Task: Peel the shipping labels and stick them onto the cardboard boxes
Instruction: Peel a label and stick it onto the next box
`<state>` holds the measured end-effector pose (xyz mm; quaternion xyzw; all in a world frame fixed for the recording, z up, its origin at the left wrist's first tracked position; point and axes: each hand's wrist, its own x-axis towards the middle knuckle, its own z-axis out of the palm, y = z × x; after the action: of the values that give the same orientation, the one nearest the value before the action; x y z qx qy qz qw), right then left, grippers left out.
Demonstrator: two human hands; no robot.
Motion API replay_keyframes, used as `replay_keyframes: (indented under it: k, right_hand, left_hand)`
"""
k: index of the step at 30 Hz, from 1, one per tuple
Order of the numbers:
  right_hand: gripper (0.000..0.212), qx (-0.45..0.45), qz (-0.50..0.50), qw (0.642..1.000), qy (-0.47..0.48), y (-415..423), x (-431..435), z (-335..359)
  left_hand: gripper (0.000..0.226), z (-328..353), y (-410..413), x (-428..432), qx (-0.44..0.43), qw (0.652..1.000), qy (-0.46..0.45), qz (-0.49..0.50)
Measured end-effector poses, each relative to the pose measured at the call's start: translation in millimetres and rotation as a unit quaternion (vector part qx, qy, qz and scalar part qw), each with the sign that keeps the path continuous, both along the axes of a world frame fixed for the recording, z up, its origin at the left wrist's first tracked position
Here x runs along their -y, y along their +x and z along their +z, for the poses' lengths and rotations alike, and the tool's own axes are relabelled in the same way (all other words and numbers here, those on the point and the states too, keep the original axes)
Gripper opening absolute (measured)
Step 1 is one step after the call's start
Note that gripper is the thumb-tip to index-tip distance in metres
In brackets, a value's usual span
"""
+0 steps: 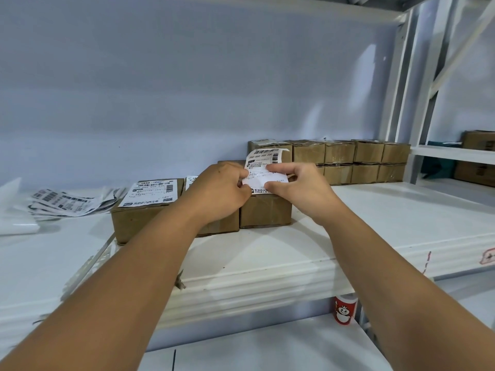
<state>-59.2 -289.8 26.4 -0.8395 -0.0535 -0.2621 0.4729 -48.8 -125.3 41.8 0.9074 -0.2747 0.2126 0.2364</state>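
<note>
Where the white shelf [388,218] runs off to your far left, a loose heap of white printed shipping labels [64,202] lies fanned out, with translucent white plastic sheets [16,212] beside it. Just right of the heap stands a small brown cardboard box [136,220] whose top carries a white barcode label [151,192], laid flat. A second brown cardboard box [225,223] touches its right side and is largely hidden behind your left hand [218,192]. That hand has its fingers curled and pinches the left edge of a white shipping label [263,163] between thumb and fingertips. The label is held over a third brown cardboard box [265,212], its barcoded upper part curling up and away from you; whether its lower edge touches the box top cannot be told. Your right hand [304,187] pinches the label's right part, thumb below and forefinger above, the other fingers curled. Behind and to the right, a two-tier row of plain brown cardboard boxes [364,162] stands against the pale wall. On the lower level, a red cylindrical container [345,310] stands upright. At the far right, on a neighbouring rack, further brown boxes [478,156] are stacked.
</note>
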Motion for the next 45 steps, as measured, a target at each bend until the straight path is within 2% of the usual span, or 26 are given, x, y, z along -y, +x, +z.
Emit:
replay_keyframes:
  k: [6, 14, 20, 25, 26, 29, 32, 35, 41, 45]
  right_hand:
    - [0.039, -0.009, 0.001, 1.000, -0.002, 3.1, 0.4, -1.3]
    - [0.041, -0.019, 0.005, 1.000, -0.008, 6.6, 1.2, -3.4]
    - [0.036, -0.049, 0.036, 0.998, -0.001, 7.4, 5.4, -5.0]
    - [0.033, -0.071, 0.015, 0.997, 0.002, 12.5, 2.2, -8.0]
    - [0.033, -0.082, 0.019, 0.996, 0.011, 12.7, 2.6, -8.2]
    - [0.016, -0.108, 0.062, 0.991, 0.038, 11.8, 5.2, -7.4]
    - [0.013, -0.114, 0.070, 0.989, 0.059, 11.2, 7.0, -7.0]
    - [0.012, -0.131, 0.073, 0.984, 0.100, 11.1, 6.5, -7.3]
    - [0.019, -0.130, 0.038, 0.965, 0.224, 15.5, 8.5, -7.6]
    - [0.029, -0.124, 0.033, 0.967, 0.218, 18.2, 10.4, -9.5]
  left_hand:
    - [0.027, 0.8, -0.9, -0.4, 0.013, 0.999, 0.030, 0.007]
    - [0.026, -0.4, 4.8, -1.8, 0.010, 1.000, 0.025, -0.009]
    - [0.029, -0.2, 6.8, -4.6, -0.017, 0.999, 0.026, -0.019]
    - [0.027, 0.1, 4.9, -3.9, -0.029, 0.999, 0.024, -0.016]
    - [0.027, 0.4, 5.2, -3.7, -0.027, 0.999, 0.027, -0.016]
    - [0.025, -0.7, 7.9, -3.6, -0.017, 0.999, 0.026, -0.015]
    - [0.022, -3.3, 10.8, -2.6, 0.008, 1.000, 0.013, -0.006]
    - [0.028, -3.5, 9.3, -1.0, 0.032, 0.998, 0.057, -0.006]
    - [0.028, -4.9, 1.1, -2.3, 0.069, 0.991, 0.114, 0.018]
    - [0.036, -4.4, -3.7, -2.5, 0.081, 0.986, 0.145, 0.028]
